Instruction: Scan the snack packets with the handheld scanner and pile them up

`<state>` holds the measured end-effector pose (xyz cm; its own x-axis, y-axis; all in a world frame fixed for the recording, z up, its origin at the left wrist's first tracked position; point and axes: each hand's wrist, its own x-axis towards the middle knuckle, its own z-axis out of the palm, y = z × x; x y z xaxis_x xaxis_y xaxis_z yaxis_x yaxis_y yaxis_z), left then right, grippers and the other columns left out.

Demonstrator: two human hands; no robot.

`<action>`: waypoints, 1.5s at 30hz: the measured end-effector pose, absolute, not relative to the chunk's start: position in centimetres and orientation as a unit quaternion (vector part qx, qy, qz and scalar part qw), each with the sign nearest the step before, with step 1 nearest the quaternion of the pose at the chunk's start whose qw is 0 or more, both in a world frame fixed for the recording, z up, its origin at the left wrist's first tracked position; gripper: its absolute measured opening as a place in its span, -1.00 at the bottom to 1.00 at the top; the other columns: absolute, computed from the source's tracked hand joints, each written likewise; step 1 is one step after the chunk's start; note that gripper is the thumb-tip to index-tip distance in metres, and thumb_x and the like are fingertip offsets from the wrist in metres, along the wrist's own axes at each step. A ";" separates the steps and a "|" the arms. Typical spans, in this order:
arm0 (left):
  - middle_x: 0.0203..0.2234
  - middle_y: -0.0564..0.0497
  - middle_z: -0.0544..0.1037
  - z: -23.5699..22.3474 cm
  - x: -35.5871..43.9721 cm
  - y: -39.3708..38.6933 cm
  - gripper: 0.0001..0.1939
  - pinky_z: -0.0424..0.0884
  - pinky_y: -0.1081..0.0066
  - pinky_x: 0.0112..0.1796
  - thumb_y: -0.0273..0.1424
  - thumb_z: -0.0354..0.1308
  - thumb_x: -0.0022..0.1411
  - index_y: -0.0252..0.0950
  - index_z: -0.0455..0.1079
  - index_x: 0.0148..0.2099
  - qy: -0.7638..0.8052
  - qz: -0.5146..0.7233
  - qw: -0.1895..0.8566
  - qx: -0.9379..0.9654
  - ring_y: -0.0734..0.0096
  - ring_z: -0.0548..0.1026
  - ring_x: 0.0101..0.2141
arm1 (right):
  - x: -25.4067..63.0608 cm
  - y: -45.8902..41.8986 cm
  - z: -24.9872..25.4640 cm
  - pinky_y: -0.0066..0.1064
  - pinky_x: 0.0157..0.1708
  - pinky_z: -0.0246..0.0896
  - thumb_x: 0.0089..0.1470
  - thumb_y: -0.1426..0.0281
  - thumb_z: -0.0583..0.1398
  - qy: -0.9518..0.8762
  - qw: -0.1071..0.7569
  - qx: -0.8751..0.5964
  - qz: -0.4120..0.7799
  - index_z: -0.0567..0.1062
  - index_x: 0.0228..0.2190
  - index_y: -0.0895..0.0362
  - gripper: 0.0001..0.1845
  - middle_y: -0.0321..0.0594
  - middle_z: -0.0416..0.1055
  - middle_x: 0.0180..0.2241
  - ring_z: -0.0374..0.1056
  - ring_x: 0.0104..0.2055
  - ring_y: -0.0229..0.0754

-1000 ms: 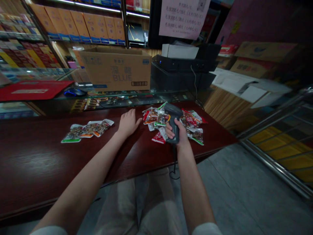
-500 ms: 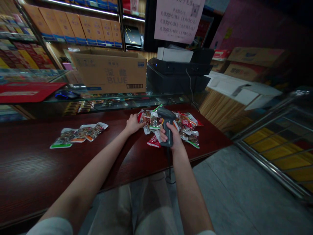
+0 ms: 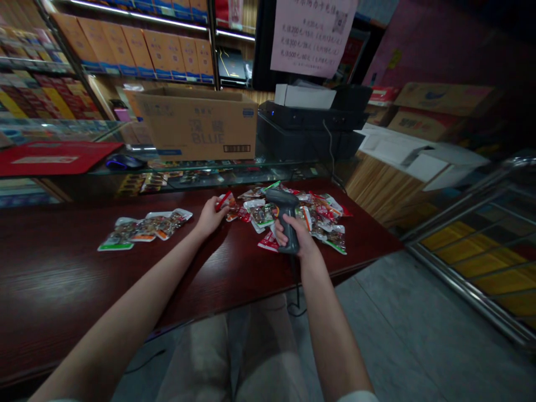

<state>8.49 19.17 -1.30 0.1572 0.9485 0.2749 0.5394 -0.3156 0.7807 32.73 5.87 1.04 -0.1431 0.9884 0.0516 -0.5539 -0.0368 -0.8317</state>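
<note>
My right hand (image 3: 292, 234) is wrapped round the grip of a dark barcode scanner (image 3: 287, 223), its head pointing left above a heap of snack packets. A cable hangs from the scanner's handle. My left hand (image 3: 212, 215) pinches a red-edged snack packet (image 3: 226, 201) at the heap's left side. Under and around the scanner lie the heaped snack packets (image 3: 326, 215), small clear-and-coloured pouches with brown contents. Further left, a row of overlapping snack packets (image 3: 144, 228) rests on the dark red table (image 3: 176, 285).
Behind the table, a glass counter carries a cardboard box (image 3: 201, 125), a computer mouse (image 3: 124, 162), a red sheet (image 3: 54, 156) and a black machine (image 3: 310, 131). White cartons (image 3: 419, 153) stand to the right. A metal rack (image 3: 469, 268) borders the floor at right.
My left hand has moved left, drawing the red-edged packet away from the heap. The scanner stays in my right hand over the packets, and the view has shifted slightly.
</note>
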 end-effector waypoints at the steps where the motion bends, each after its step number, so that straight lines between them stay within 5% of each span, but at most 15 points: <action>1: -0.09 -0.18 0.48 -1.1 8.5 19.1 -0.84 0.30 0.11 0.07 -0.32 0.13 0.14 -0.26 0.27 -0.25 0.519 0.405 0.241 0.713 0.10 0.42 0.03 | 32.7 5.9 1.0 -0.56 -0.76 -0.04 0.00 0.23 0.26 -0.374 0.583 -0.294 0.659 0.33 -0.17 0.13 -0.61 -0.46 0.26 -0.59 0.05 -0.74 -0.43; 4: 0.07 -0.22 0.39 -0.4 8.7 18.6 -0.88 0.21 0.08 0.16 -0.35 0.13 0.16 -0.25 0.25 -0.28 0.491 0.462 0.219 0.705 0.07 0.26 0.20 | 32.7 5.8 1.0 -0.55 -0.76 -0.03 0.00 0.22 0.26 -0.381 0.581 -0.298 0.654 0.32 -0.15 0.13 -0.59 -0.47 0.26 -0.59 0.05 -0.74 -0.43; 9: -0.24 0.00 0.49 0.9 8.4 17.3 -0.75 0.51 0.17 -0.15 -0.24 0.16 0.21 -0.21 0.16 -0.20 0.377 0.569 0.497 0.536 0.31 0.53 -0.19 | 32.6 5.6 1.0 -0.57 -0.77 -0.05 0.03 0.21 0.25 -0.399 0.566 -0.303 0.655 0.31 -0.18 0.12 -0.62 -0.48 0.26 -0.58 0.04 -0.74 -0.44; 14: -0.12 0.00 0.51 1.9 7.6 16.2 -0.68 0.48 0.14 0.01 -0.45 0.22 0.10 -0.23 0.28 -0.08 0.271 0.574 0.625 0.455 0.37 0.52 -0.08 | 32.6 5.4 0.9 -0.57 -0.78 -0.05 0.03 0.20 0.25 -0.404 0.554 -0.296 0.665 0.31 -0.15 0.13 -0.60 -0.48 0.26 -0.57 0.04 -0.74 -0.45; 20: -0.20 0.01 0.55 2.4 7.4 15.8 -0.66 0.38 0.00 0.12 -0.57 0.16 0.04 -0.27 0.38 -0.09 0.276 0.556 0.640 0.453 0.37 0.54 -0.10 | 32.6 5.3 1.2 -0.57 -0.77 -0.03 0.02 0.19 0.25 -0.408 0.538 -0.293 0.677 0.29 -0.10 0.13 -0.54 -0.48 0.26 -0.57 0.05 -0.74 -0.44; 34: -0.12 -0.06 0.56 0.9 9.2 15.3 -0.58 0.29 0.04 0.20 -0.62 0.22 -0.07 -0.34 0.37 -0.09 0.263 0.516 0.673 0.461 0.30 0.56 -0.07 | 31.1 5.2 1.0 -0.58 -0.80 0.02 0.01 0.24 0.28 -0.433 0.500 -0.313 0.682 0.30 -0.27 0.12 -0.67 -0.50 0.26 -0.62 0.04 -0.76 -0.46; 39: -0.09 -0.15 0.56 0.7 9.3 15.4 -0.52 0.33 0.06 0.16 -0.59 0.23 -0.07 -0.36 0.36 -0.02 0.264 0.514 0.675 0.459 0.23 0.55 -0.05 | 31.0 5.2 1.1 -0.57 -0.79 0.05 0.01 0.23 0.29 -0.442 0.497 -0.324 0.673 0.25 -0.50 0.12 -0.66 -0.47 0.25 -0.63 0.07 -0.76 -0.46; 45: -0.12 -0.12 0.56 0.8 9.3 15.8 -0.60 0.44 0.09 0.04 -0.45 0.25 0.01 -0.33 0.36 -0.05 0.298 0.515 0.635 0.493 0.23 0.56 -0.10 | 31.1 5.2 1.1 -0.58 -0.81 0.01 0.02 0.23 0.28 -0.429 0.510 -0.307 0.679 0.28 -0.41 0.12 -0.70 -0.49 0.24 -0.64 0.03 -0.77 -0.47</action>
<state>9.32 15.84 0.80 0.2919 0.9478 0.1287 -0.3591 -0.0161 0.9332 31.13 5.18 1.15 -0.2908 0.9566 0.0210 -0.4304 -0.1112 -0.8958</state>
